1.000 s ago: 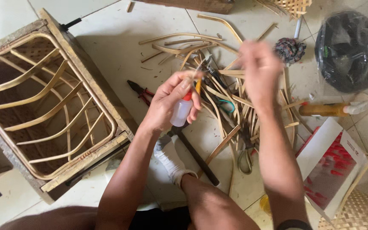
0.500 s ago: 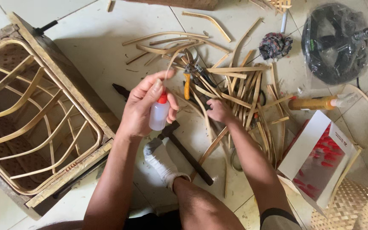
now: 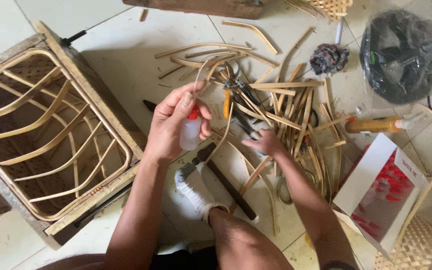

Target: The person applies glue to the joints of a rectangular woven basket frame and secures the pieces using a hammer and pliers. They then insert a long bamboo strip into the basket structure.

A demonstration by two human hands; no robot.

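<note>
Two big things frame the floor: a wooden frame with bent cane ribs (image 3: 46,135) on the left and a messy pile of cane strips (image 3: 276,110) in the middle. Left hand (image 3: 173,122) is wrapped around a little white squeeze bottle with a red cap (image 3: 191,131), held up above the sock-covered foot (image 3: 196,192). Right hand (image 3: 263,143) reaches down into the strips, fingers loosely curled, and whether it's actually pinching one can't be told.

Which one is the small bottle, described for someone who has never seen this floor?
Start at the big woven cane frame on the left, then move right to the raised left hand. The small bottle sits in its fingers: translucent white with a red cap, unlike the orange tube lying near the box.
</note>
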